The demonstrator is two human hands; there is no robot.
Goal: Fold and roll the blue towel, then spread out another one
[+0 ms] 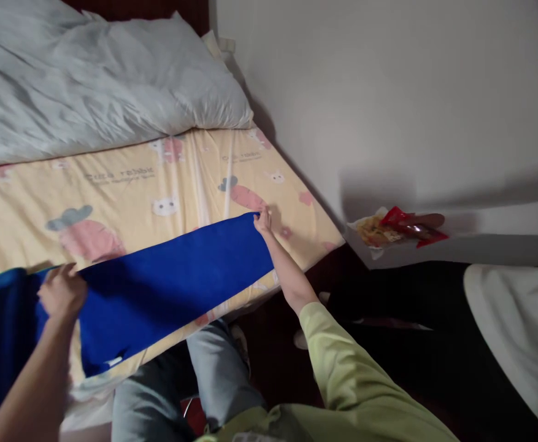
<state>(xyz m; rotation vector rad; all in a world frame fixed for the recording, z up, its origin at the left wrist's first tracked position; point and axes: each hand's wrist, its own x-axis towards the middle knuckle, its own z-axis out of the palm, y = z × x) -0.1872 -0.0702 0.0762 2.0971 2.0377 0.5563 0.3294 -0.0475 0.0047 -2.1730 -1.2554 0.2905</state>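
A long piece of blue cloth (pixel 181 270) lies spread along the near edge of the bed, with a small white mark on its lower edge. Whether it is a garment or a towel I cannot tell. My right hand (pixel 263 220) pinches its far right corner. Toward the left, my left hand (pixel 63 291) is closed on the upper edge, where more blue fabric (pixel 4 325) bunches up and runs out of view. Between the two hands the cloth lies mostly flat.
Beneath the cloth is a yellow bedsheet (pixel 195 178) with carrots and rabbits. A large grey pillow (pixel 126 73) lies at the head. On the right, a person in black trousers (pixel 397 301) sits or lies by a ledge holding food packets (pixel 402 227). A white wall (pixel 388 92) stands behind.
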